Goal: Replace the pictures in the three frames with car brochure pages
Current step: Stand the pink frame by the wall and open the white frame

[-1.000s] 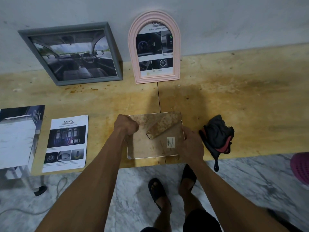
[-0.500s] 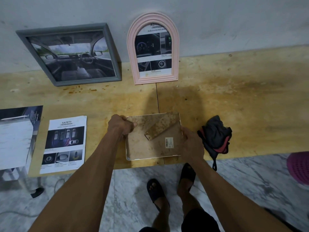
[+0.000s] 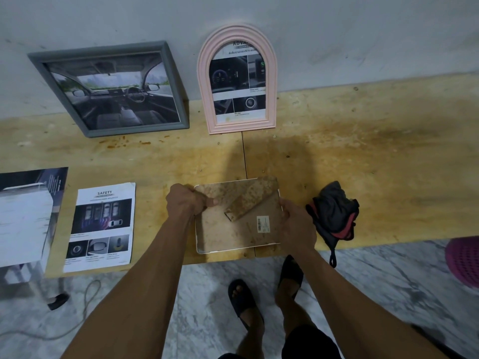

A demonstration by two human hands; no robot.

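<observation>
now your left hand (image 3: 185, 203) curls over the left edge of the face-down frame (image 3: 233, 234), thumb on its backing; your right hand (image 3: 296, 228) grips the right edge, between your fingers.

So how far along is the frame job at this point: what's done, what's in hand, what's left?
Two look done: the grey frame and pink arched frame lean on the wall showing car pages. In hand: both the left hand and right hand grip the third frame, face down on the bench. Left: whether it holds a page can't be seen; the safety page lies loose.
</observation>
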